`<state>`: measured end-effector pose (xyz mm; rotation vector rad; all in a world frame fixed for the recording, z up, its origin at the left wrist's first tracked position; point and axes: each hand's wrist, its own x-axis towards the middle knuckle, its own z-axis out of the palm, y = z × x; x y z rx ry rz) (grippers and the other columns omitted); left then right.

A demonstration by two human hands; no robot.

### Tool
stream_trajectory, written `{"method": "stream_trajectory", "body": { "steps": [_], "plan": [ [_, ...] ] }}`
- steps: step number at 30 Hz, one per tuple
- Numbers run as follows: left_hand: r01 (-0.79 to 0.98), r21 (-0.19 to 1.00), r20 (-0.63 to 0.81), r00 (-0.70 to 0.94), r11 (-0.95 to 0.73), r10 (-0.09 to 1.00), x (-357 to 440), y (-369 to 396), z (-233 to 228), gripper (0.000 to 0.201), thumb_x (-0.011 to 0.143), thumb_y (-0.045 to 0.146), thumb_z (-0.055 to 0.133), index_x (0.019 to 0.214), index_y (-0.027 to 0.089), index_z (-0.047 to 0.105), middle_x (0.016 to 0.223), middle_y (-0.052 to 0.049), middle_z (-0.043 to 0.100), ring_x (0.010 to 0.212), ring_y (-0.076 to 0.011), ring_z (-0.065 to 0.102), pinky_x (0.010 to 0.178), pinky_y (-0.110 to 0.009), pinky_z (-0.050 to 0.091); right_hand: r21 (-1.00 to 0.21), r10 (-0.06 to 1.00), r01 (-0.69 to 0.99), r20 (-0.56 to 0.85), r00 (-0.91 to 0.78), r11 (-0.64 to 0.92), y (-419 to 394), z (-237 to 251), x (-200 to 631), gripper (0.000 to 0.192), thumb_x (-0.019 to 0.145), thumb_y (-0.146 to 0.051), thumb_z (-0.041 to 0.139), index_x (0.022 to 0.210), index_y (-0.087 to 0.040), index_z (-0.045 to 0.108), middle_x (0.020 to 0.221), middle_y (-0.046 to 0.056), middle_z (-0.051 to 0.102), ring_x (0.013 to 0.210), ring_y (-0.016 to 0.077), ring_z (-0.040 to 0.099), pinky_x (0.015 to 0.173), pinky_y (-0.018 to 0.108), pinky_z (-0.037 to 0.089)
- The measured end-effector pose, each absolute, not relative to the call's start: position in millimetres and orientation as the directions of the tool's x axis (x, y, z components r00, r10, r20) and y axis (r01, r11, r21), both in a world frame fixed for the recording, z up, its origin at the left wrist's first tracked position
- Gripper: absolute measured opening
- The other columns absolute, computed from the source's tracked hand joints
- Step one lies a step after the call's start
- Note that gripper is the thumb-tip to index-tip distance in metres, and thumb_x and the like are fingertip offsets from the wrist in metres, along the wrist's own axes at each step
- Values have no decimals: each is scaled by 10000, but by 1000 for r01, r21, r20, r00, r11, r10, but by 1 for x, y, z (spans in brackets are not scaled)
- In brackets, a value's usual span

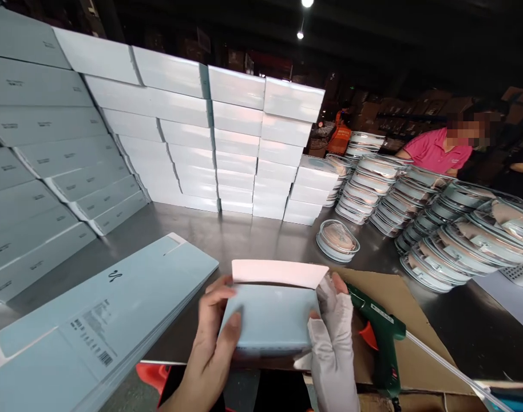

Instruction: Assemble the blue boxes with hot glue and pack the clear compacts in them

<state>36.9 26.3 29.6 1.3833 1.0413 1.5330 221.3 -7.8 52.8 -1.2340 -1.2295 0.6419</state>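
Observation:
A light blue cardboard box (272,317) is between my two hands at the table's front edge, its white end flap (278,272) standing up on the far side. My bare left hand (216,335) grips the box's left side, thumb on the blue face. On the opposite side my right hand (333,332), in a whitish glove with bare fingertips, holds the box too. Just right of that hand, a green glue gun (384,332) with an orange trigger lies on a cardboard sheet (409,303). Flat, unfolded blue cartons (145,309) are piled to the left.
Stacked closed boxes (236,140) form a wall along the back and left. One round clear-lidded container (337,240) sits on the metal table (188,223). Tall stacks of such containers (471,246) fill the right side. A person in a pink shirt (433,150) is behind them.

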Motion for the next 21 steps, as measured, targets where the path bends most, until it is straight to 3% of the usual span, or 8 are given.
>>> {"method": "stream_trajectory", "body": {
  "steps": [3,6,8,10,12,16,19,21],
  "plan": [
    [150,952,245,141,-265,959,18,36,35,283,1029,477,494,1119,316,710,1434,-54,569,1417,-324,464,1150,-393,377,-876,895,469,295,335,113,-11,59,276,587,961,-501,505,1507,-324,379,1529,102,570,1389,280,569,1170,513,440],
    [207,916,289,255,-344,923,-1,47,41,397,881,525,687,1225,331,728,1351,-82,648,1318,-362,562,1073,-388,484,-754,820,599,145,554,-271,-16,62,354,294,718,-484,720,915,-270,679,906,138,772,944,411,745,952,629,539],
    [234,897,286,339,-374,896,-8,52,42,541,752,488,820,1261,331,725,1331,-105,665,1237,-373,624,872,-326,598,-730,789,530,-20,615,-432,-20,57,395,280,614,-376,810,553,-292,550,466,19,562,526,337,672,633,546,586],
    [259,894,251,385,-365,888,-12,56,42,557,748,449,836,1281,343,714,1352,-111,653,1197,-355,656,705,-256,615,-728,756,415,-213,619,-546,-24,46,419,426,577,-337,843,434,-287,444,336,-45,393,302,225,499,381,389,472],
    [270,883,256,411,-385,875,-13,60,41,510,806,442,804,1301,379,696,1360,-83,652,1199,-320,661,758,-253,616,-757,724,265,-367,584,-597,-31,34,426,409,580,-393,852,456,-265,483,366,-32,451,280,172,454,310,305,382],
    [281,843,312,441,-459,842,-10,71,40,497,825,470,814,1304,451,682,1346,-34,672,1221,-301,652,1008,-367,559,-853,754,-40,-480,449,-520,-49,28,414,521,600,-686,785,541,-234,533,493,-13,522,405,127,506,387,255,443],
    [261,855,306,441,-447,843,-4,77,47,484,804,452,835,1270,453,704,1276,-41,699,1167,-308,667,963,-388,580,-910,820,-290,-397,412,-295,-49,42,390,590,502,-785,803,781,-275,702,807,38,736,728,213,722,607,301,600],
    [260,863,304,416,-433,857,2,78,54,478,783,414,850,1244,434,724,1234,-51,706,1129,-308,673,973,-416,569,-882,864,-466,-291,410,-75,-40,53,371,723,404,-771,860,998,-377,745,1149,41,774,1063,321,736,765,394,638]
  ]
}}
